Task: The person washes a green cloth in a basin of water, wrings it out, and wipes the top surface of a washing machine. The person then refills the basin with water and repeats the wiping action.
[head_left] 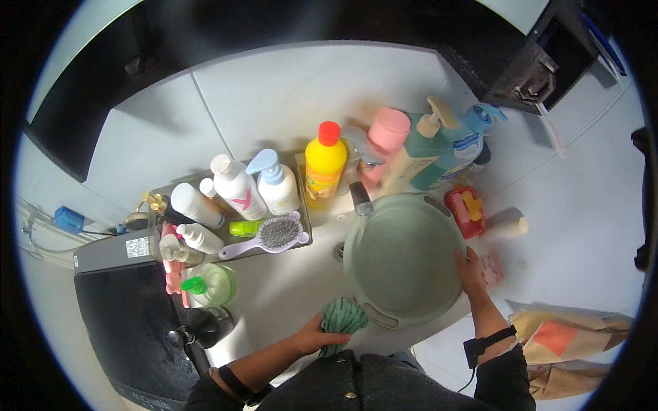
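My left hand point(317, 336) is closed round a bunched green striped cloth point(344, 317), just left of the basin's near handle. A round pale green plastic basin point(404, 257) sits in the white sink under the tap point(359, 194). Its inside looks wet or holds some water; how much I cannot tell. My right hand point(471, 271) grips the basin's right rim, with part of the fingers hidden by the wall of the basin.
Behind the sink stand a yellow bottle with a red cap point(325, 164), a pink bottle point(388, 137) and pump bottles point(425, 147). A tray at left carries white bottles point(236, 186) and a lilac hairbrush point(277, 234). A red soap dish point(465, 212) lies right of the basin.
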`<state>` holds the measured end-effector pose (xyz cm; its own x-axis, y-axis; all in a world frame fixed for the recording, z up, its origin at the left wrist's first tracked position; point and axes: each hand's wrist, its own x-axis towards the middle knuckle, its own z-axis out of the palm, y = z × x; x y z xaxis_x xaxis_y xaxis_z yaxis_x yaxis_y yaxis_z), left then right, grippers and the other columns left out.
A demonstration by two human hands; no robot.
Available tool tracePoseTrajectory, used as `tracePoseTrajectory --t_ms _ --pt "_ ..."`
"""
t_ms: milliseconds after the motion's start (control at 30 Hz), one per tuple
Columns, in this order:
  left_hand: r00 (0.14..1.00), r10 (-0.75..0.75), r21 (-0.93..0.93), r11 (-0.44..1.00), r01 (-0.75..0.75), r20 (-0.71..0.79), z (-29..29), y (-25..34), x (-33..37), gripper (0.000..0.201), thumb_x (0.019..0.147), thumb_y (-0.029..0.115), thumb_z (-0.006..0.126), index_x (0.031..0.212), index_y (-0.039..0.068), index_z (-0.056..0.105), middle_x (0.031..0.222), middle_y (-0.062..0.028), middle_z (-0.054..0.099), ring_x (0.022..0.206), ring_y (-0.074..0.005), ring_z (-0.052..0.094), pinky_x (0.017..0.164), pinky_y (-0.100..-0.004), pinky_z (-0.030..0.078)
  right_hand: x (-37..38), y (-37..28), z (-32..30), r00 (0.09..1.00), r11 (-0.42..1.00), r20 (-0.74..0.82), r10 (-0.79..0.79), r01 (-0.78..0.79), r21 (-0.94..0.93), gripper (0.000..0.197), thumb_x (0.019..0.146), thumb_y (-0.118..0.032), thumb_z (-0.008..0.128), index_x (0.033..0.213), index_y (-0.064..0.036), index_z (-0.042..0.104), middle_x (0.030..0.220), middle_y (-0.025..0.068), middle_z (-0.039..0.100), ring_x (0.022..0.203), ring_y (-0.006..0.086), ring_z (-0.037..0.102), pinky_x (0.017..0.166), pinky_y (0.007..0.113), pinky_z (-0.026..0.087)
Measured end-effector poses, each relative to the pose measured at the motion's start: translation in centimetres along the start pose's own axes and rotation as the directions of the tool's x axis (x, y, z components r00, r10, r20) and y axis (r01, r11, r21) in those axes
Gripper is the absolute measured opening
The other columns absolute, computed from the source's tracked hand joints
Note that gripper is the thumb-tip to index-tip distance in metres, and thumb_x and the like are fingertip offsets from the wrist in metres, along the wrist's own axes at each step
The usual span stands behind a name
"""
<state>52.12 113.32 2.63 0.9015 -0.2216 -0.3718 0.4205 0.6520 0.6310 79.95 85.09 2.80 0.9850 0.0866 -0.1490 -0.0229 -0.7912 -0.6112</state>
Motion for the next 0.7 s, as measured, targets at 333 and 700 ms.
tracePoseTrajectory --t_ms 333,700 --pt "0.925 0.307 0.141 0.949 -0.281 -0.225 -4.6 0.2 -6.9 0.079 0.065 0.008 0.072 0.133 0.002 0.033 0.145 -0.0173 0.021 0.134 -0.0306 0.02 0.106 -0.0449 0.022 2.5 3.2 0.9 0.993 0.998 0.111 -0.029 0.035 -0.053 0.042 0.087 -0.025 0.053 0.12 -0.0001 0.049 0.104 0.0177 0.061 0.093 0.0262 0.06 0.081 0.035 0.045" --pt "0.794 0.337 0.038 0.928 -0.37 -0.506 -5.8 -1.6 -10.4 0.072 0.064 0.014 0.073 0.125 -0.005 0.039 0.139 -0.0241 0.029 0.13 -0.0318 0.028 0.105 -0.0413 0.023 2.2 -0.6 0.6 0.971 0.997 0.224 0.079 -0.075 -0.026 0.042 0.09 -0.022 0.051 0.124 0.0016 0.046 0.106 0.014 0.06 0.092 0.0188 0.057 0.083 0.031 0.045"
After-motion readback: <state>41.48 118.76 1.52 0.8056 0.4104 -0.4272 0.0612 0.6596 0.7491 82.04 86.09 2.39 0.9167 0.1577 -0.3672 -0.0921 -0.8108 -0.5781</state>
